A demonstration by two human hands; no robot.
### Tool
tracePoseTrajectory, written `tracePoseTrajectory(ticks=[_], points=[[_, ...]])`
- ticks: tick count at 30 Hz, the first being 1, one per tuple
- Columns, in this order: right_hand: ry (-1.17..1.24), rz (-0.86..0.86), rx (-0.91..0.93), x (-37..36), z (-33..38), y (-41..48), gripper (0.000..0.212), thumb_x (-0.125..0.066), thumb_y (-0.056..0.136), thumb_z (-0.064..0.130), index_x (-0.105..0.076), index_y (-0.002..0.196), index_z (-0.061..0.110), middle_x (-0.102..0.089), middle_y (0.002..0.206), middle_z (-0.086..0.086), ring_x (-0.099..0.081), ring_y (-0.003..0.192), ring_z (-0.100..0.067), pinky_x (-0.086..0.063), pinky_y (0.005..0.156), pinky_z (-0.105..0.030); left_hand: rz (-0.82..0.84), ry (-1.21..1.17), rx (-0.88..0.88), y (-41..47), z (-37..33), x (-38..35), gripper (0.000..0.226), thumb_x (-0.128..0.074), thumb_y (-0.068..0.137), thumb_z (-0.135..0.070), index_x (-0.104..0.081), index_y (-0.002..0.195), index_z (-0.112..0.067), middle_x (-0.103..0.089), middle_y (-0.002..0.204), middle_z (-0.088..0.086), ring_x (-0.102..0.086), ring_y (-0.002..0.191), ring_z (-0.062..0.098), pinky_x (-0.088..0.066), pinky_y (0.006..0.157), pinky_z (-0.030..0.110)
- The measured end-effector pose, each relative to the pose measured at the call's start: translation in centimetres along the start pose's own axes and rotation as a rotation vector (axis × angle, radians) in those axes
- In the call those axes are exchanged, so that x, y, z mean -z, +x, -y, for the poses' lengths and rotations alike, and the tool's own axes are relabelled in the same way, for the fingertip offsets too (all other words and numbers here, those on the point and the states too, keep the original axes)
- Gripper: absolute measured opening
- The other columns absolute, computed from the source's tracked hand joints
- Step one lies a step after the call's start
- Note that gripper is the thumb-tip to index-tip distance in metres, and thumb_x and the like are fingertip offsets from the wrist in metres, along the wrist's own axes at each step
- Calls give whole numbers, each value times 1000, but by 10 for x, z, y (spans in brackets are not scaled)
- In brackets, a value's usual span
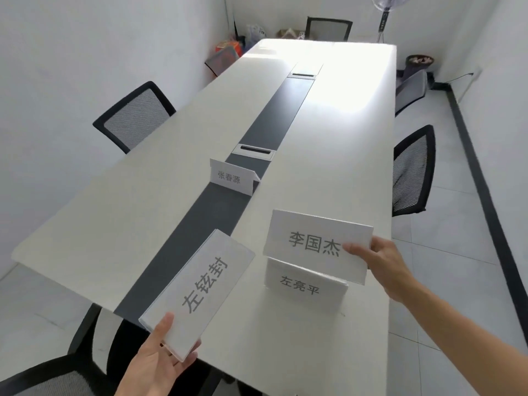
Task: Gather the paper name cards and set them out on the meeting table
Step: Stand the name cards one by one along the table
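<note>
My left hand [155,358] grips the near end of a white name card [200,290], held tilted above the near end of the long white meeting table [114,212]. My right hand [380,264] pinches the right edge of a second name card [314,244], lifted above the table. Just below it a third name card [303,284] stands on the table. A fourth name card [231,177] stands farther off on the dark centre strip [274,121].
Black mesh chairs stand at the left [134,115], the right [411,170], the far end [328,28] and near bottom left [43,375]. Two cable hatches [253,151] sit in the centre strip. Bags and boxes lie in the far corner [231,52]; a fan [384,15] stands behind.
</note>
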State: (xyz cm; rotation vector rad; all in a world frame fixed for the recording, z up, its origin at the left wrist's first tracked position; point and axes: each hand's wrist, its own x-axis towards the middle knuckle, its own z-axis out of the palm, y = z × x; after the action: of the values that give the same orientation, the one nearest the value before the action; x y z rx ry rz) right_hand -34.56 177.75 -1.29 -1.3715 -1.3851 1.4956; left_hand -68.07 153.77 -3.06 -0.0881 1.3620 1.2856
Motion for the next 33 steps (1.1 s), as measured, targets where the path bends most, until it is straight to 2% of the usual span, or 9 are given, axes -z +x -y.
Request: tracePoseTrajectory(ticks=[6, 8, 11, 14, 16, 20, 23, 27, 33], points=[[240, 110, -35, -26, 28, -20, 38, -72, 74, 27, -66, 109, 12, -76, 104, -8, -70, 96, -28, -56, 85, -45, 143, -115, -120, -29, 4, 15, 118, -98, 21, -39, -55, 128, -10, -70, 99, 23, -72, 69, 36, -61, 61, 44], [300, 177, -98, -45, 25, -31, 50, -73, 71, 31, -64, 115, 10, -72, 113, -14, -68, 103, -33, -54, 90, -50, 114, -126, -148, -38, 7, 21, 104, -94, 34, -40, -56, 126, -9, -72, 94, 23, -72, 67, 34, -61, 59, 42], [356, 285, -180, -80, 25, -52, 58, -74, 63, 35, -66, 114, 9, -73, 109, -14, -70, 92, -28, -58, 72, -41, 55, -183, -264, -66, 12, 41, 76, -70, 63, -47, -58, 126, -7, -64, 95, 28, -70, 56, 30, -60, 50, 37], [353, 372, -241, -117, 26, -76, 62, -80, 55, 38, -68, 110, 12, -75, 100, -9, -71, 82, -20, -55, 74, -43, 24, -196, -346, -103, 13, 67, 74, -88, 26, -56, -79, 85, -12, -68, 74, 27, -66, 50, 29, -58, 49, 34], [330, 435, -272, -143, 28, -94, 73, -86, 40, 43, -70, 105, 16, -76, 97, -7, -71, 80, -19, -55, 77, -45, 0, -248, -386, -130, 17, 94, 78, -88, 16, -58, -79, 79, -13, -67, 69, 27, -64, 50, 30, -57, 48, 32], [344, 555, -338, -201, 36, -141, 43, -79, 53, 31, -73, 94, 17, -77, 94, -6, -74, 74, -17, -50, 87, -52, -93, -346, -466, -182, 39, 162, 89, -86, 23, -58, -71, 100, -15, -64, 83, 28, -60, 51, 33, -53, 45, 32], [292, 623, -365, -255, 31, -185, 54, -81, 52, 37, -69, 100, 16, -77, 96, -7, -74, 78, -19, -49, 89, -54, -208, -412, -512, -231, 64, 221, 87, -87, 23, -55, -73, 99, -16, -65, 93, 30, -61, 51, 34, -53, 43, 32], [221, 734, -430, -334, 8, -253, 27, -62, 80, 26, -66, 105, 18, -75, 104, -8, -66, 95, -26, -49, 89, -51, -398, -477, -526, -303, 105, 307, 87, -85, 32, -50, -66, 110, -14, -68, 100, 32, -69, 64, 39, -58, 49, 34], [29, 886, -535, -448, -25, -339, 22, -57, 89, 23, -64, 108, 13, -78, 94, -9, -66, 96, -31, -44, 100, -56, -677, -645, -477, -374, 169, 415, 48, -48, 86, -40, -55, 127, -16, -69, 114, 20, -73, 74, 37, -55, 51, 34]])
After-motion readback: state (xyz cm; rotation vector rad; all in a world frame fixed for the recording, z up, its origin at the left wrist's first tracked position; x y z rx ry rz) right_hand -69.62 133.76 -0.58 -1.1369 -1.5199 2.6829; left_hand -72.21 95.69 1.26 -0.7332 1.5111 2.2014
